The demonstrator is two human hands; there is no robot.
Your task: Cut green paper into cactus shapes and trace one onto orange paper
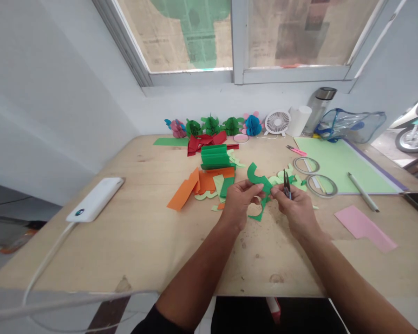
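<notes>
Both hands are raised over the middle of the wooden table [142,255], between its far and near edges. The left hand [241,202] is closed to a pinch, thumb against fingers, on a cut piece of green paper [264,184] with curved notches. The right hand [297,209] is partly curled round a pair of scissors [287,185], blades toward the far edge and slightly apart, while its thumb and forefinger meet the right side of the green paper (so both hands are on it). Near the scissors lie pale green scraps [301,186] and two tape rolls [335,190]. Left of the hands are orange paper [184,192] and a pleated green stack [214,155]; red paper [211,139] lies closer to the far edge, where paper ornaments [232,125] stand in a row. A light green sheet [337,162] lies toward the far right corner, a pen [363,191] across its near edge. A white power bank [96,199] rests near the left edge
</notes>
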